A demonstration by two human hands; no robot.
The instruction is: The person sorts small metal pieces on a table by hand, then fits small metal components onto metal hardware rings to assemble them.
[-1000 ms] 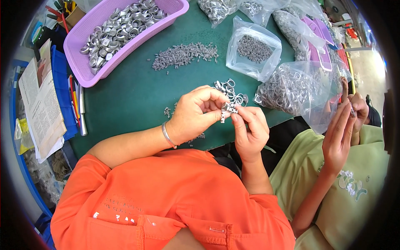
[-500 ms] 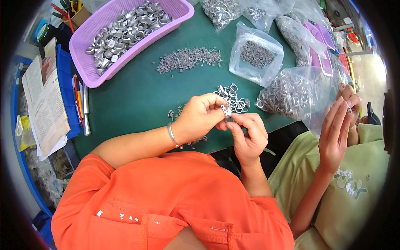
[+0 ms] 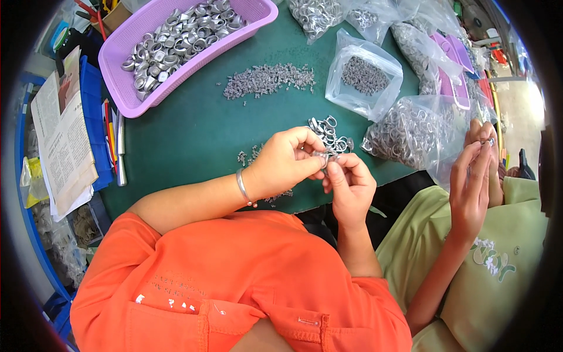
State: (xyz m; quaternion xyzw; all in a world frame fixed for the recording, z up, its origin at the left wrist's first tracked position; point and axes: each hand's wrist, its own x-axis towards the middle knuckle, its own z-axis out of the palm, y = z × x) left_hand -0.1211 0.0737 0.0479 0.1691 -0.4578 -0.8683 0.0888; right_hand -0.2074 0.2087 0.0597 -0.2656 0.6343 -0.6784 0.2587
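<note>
Basket (image 3: 130,106) far left on the table (image 3: 176,146), small parts (image 3: 270,80) heaped to its right, loose rings (image 3: 329,130) left of a bag (image 3: 402,130).

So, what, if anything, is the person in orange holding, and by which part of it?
A small silvery metal piece, pinched in the fingers of the left hand and right hand; they cover most of it, so the part gripped cannot be told.

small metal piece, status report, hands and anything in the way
Left hand pinching the small metal piece; right hand at it, grip partly hidden. Piece mostly covered. Loose ring pile just beyond, not blocking.
</note>
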